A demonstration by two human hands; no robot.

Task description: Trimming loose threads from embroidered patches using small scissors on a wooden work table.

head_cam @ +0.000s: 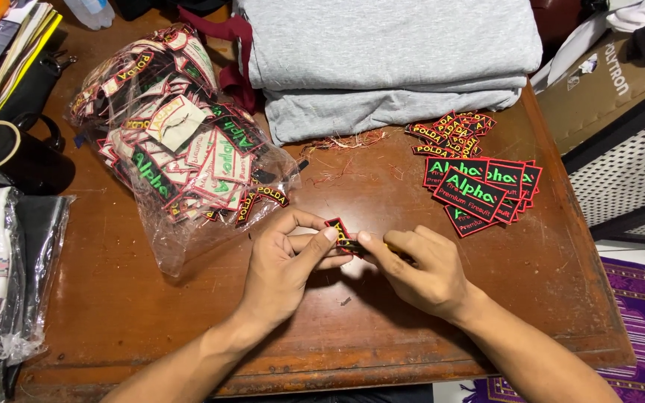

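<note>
Wooden table: both hands' fingers pinch one small, perhaps embroidered, patch.

A small embroidered patch, black with a red border and yellow lettering, is held just above the wooden table, near the middle of the view. It is tilted, its long axis running from 11 o'clock to 5 o'clock. Its upper end is exposed; its lower end is covered by fingertips.
</note>
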